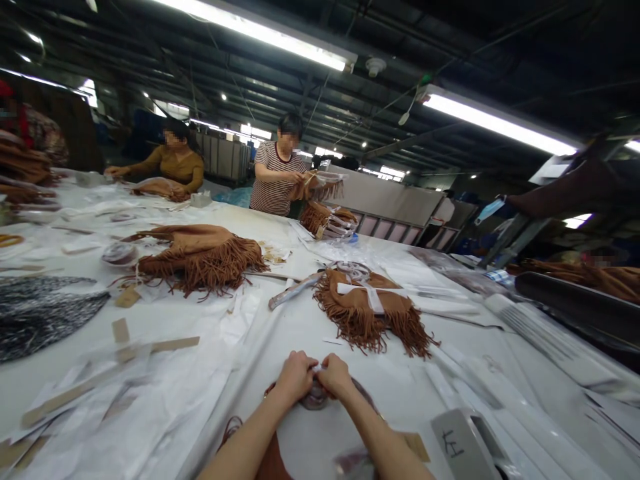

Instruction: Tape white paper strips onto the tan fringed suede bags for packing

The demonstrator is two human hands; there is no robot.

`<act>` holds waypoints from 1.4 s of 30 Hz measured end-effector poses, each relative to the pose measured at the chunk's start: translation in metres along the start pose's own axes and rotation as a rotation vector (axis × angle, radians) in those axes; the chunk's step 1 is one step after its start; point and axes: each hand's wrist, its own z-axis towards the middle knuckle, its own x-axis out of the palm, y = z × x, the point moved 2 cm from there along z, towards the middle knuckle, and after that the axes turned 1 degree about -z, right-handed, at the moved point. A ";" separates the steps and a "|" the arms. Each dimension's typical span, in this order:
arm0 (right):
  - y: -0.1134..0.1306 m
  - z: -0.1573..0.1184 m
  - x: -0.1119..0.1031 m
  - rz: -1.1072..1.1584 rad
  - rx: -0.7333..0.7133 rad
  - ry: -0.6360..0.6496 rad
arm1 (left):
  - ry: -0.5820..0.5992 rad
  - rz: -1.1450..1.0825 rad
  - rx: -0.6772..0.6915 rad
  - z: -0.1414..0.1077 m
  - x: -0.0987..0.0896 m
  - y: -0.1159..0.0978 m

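A white worktop (287, 327) fills the space in front of the person. Behind it stands a long grey bin (390, 193); what it contains cannot be seen. A co-worker in a striped shirt (270, 197) stands at the far edge, holding a brown fringed piece partly covered by clear plastic, beside a fringed stack (315, 217). On the left of the worktop, loose clear plastic (165, 407) lies among tan card strips (175, 344); whether it is bags or sheets is unclear. Two brown fringed bundles lie ahead: the left one (195, 250) loose, the right one (350, 310) crossed by white paper bands (374, 300). A grey box (453, 440) with a handwritten mark sits near the right forearm, its contents hidden. The left hand (297, 375) and right hand (335, 375) meet low in the middle, fingers closed, pinching a small white piece (317, 368) between their tips, just above a dark coil (315, 400) on the worktop
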 end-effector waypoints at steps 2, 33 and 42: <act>0.002 -0.002 -0.001 -0.027 -0.022 0.013 | -0.027 -0.006 0.003 0.001 0.000 0.002; -0.005 -0.028 -0.039 -0.174 -0.305 -0.008 | 0.115 0.302 0.039 0.021 -0.023 -0.021; -0.020 -0.006 -0.028 -0.292 -0.398 -0.013 | 0.125 0.416 0.091 0.024 -0.015 -0.025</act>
